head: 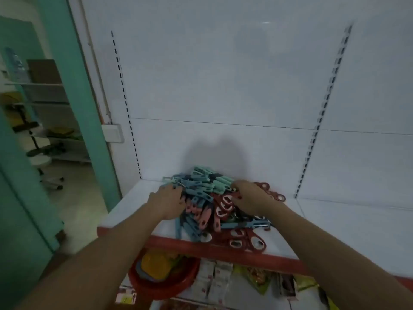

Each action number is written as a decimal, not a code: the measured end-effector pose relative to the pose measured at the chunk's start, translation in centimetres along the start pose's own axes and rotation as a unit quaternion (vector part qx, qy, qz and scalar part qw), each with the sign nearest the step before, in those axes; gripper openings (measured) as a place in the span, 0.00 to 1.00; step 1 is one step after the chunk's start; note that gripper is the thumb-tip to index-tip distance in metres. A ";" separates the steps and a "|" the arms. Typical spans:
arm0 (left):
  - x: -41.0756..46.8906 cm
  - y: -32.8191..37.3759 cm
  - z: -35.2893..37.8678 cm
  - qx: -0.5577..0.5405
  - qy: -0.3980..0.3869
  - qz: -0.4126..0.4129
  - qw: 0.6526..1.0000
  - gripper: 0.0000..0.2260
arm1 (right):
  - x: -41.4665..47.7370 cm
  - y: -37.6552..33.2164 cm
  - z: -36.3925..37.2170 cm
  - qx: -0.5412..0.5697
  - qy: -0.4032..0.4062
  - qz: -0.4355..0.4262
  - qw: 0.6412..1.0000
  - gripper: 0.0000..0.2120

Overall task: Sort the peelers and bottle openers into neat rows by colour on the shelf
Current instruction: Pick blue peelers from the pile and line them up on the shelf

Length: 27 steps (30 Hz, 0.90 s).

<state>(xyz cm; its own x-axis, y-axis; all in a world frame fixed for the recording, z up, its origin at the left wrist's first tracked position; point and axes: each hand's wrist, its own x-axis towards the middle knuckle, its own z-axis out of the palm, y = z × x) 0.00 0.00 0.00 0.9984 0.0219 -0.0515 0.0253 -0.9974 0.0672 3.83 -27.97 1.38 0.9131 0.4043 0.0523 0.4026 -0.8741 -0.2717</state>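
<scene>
Grip of both hands cannot be told: the fingers are bent down into the heap and motion blur hides their tips. Left hand (169, 203) lies palm down against the heap's left flank, its fingers among the blue peelers (197, 190), forearm reaching in from lower left. Right hand (251, 199) lies palm down on the heap's right side, over the dark red bottle openers (247, 240), knuckles raised, fingers pointing left toward the middle. Both arms are nearly straight. The heap sits unsorted near the front of the white shelf (339, 233): mint-green peelers (215, 179) at the back, pink peelers (197, 210) in the middle, bottle openers reaching the red front edge (178, 243). A red basin (156, 289) stands on the level below.
</scene>
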 end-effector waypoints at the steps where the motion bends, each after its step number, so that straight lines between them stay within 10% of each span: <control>1: 0.8 -0.2 0.9 0.005 -0.015 -0.008 1.000 0.26 | 1.2 -0.1 0.7 -0.007 -0.010 -0.006 1.000 0.24; 17: 9.5 -1.1 9.3 -0.166 0.151 -0.075 0.972 0.13 | 13.2 1.1 8.8 0.099 0.022 0.008 0.995 0.23; 27: 9.7 2.7 10.1 -0.281 0.316 -0.126 0.897 0.12 | 11.5 1.0 10.6 0.203 0.205 0.012 0.958 0.13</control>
<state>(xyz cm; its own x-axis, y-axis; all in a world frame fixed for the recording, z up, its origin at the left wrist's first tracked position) 9.30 -3.16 -10.34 0.7816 0.4542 0.4275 0.0987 -0.7669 0.6342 14.01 -21.35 -8.52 0.9039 0.1728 0.3912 0.3985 -0.6723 -0.6239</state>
